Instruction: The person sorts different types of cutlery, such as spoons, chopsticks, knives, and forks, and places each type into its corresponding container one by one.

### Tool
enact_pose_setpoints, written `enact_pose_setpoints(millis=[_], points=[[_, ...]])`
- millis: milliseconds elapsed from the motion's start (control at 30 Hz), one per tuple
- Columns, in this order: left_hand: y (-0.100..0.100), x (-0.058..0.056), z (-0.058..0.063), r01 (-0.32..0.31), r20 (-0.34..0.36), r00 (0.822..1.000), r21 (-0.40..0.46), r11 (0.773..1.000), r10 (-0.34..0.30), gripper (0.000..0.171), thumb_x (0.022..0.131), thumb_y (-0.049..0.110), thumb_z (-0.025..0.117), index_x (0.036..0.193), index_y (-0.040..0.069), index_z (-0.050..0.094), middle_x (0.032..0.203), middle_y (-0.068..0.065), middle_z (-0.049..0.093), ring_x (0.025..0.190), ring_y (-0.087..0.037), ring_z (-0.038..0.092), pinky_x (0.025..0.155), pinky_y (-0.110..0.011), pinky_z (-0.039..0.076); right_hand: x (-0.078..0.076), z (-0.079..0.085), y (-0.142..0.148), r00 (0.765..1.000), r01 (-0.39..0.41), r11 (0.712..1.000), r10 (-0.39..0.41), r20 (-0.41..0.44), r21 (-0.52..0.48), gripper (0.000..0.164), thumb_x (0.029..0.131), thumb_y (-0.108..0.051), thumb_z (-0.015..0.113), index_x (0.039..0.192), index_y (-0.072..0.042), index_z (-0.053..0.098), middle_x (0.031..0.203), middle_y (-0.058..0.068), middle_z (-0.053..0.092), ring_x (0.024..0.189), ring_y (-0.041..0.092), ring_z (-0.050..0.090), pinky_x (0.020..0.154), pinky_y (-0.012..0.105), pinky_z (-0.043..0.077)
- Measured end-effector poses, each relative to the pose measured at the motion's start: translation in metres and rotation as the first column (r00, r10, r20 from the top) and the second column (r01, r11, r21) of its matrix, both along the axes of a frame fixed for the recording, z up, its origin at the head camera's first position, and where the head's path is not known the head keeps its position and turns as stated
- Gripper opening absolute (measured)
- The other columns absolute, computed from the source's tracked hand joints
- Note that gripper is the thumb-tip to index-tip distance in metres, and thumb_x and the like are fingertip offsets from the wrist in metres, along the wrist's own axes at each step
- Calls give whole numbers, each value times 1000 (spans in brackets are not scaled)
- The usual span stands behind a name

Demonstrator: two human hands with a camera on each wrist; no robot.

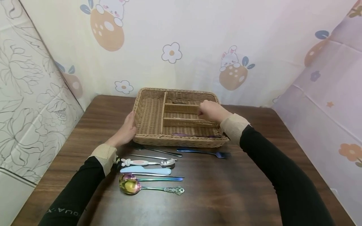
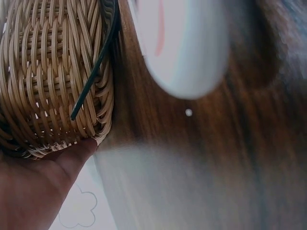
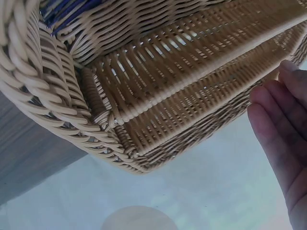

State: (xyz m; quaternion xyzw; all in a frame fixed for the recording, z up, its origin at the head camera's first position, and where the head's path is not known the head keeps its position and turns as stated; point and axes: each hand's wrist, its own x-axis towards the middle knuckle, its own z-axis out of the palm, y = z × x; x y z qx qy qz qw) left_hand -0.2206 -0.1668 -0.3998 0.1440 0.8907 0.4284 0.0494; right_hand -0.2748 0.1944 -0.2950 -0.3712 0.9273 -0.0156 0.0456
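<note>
A wicker basket (image 1: 148, 110) with several compartments stands at the back of the table. At its left end, my left hand (image 1: 128, 128) holds the wall, the thumb (image 2: 72, 160) on a lower corner and the other fingers hidden. Above the narrow compartments on the right hovers my right hand (image 1: 211, 111); its fingers (image 3: 276, 112) are loosely bent, with nothing seen between them. Purple cutlery (image 1: 195, 135) lies in the front compartment. Part of a dark utensil (image 1: 179, 103) shows in the rear one. Just before the basket lies a blue fork (image 1: 198, 151).
Left of centre lie a dark-handled utensil (image 1: 161, 151), a thin metal rod (image 1: 152, 156), a rabbit-handled spoon (image 1: 141, 162), a light blue knife (image 1: 145, 170) and two iridescent spoons, the nearer spoon (image 1: 130, 186) with an ornate handle. Behind the table hangs a patterned cloth (image 1: 192, 72).
</note>
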Motion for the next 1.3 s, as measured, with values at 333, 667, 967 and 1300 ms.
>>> enact_pose_setpoints(millis=[333,667,967,1300], points=[[1,0,2,4,17,1000,1,1000,-4,74,95,-3,34,152,-10,-13,159,-32,-13,147,-44,-7,118,-56,3,29,2,2,997,-75,997,74,-29,-37,27,87,3,67,63,-11,64,60,-6,53,55,8,41,62,34,49],[0,-1,2,13,14,1000,-15,1000,-13,75,95,-3,34,152,-10,-14,159,-31,-14,148,-42,-8,119,-54,1,55,3,7,995,-96,994,96,10,-43,26,90,2,66,69,-12,70,61,-6,57,53,5,45,53,26,42],[-1,-1,3,7,15,1000,-12,1000,-7,75,95,-3,35,152,-10,-14,159,-31,-14,148,-43,-7,119,-54,1,69,-6,18,990,-144,987,144,-1,-68,29,88,2,71,64,-11,62,59,-9,48,55,5,35,53,24,36],[0,0,3,4,15,1000,-4,1000,-4,75,95,-4,35,152,-11,-13,159,-32,-12,148,-43,-7,119,-54,1,82,-23,25,988,-148,984,151,22,-98,15,85,2,73,75,-8,73,70,-4,65,60,1,49,57,25,48]])
